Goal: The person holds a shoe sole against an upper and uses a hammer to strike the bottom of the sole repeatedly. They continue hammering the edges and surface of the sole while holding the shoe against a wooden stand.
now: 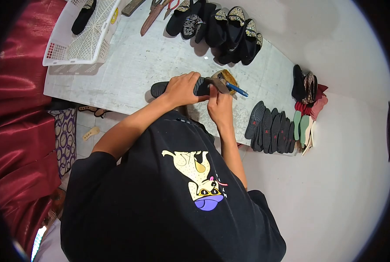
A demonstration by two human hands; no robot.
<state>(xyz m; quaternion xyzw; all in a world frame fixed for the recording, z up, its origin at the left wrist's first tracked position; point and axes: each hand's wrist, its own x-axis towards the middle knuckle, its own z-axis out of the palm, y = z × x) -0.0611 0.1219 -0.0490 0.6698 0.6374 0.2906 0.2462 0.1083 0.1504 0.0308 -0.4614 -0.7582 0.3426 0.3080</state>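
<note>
A long black shoe or sole (159, 89) lies crosswise near the table's front edge. My left hand (183, 89) is wrapped over its middle, with the fingers closed on it. To the right, my right hand (220, 104) is closed at the shoe's other end, pinching a flat grey-brown piece (220, 85) whose exact kind I cannot tell. A tool with a blue handle (238, 90) lies just beyond that piece, beside a round brown and yellow container (230, 77). The fingertips of both hands are partly hidden.
Decorated black shoes (236, 32) stand at the table's back. A white basket (99, 49) holds a black shoe at the back left, near pliers (171, 8) and a brown-sheathed tool (151, 21). Black soles (267, 129) are lined up on the right, beside green insoles (303, 126).
</note>
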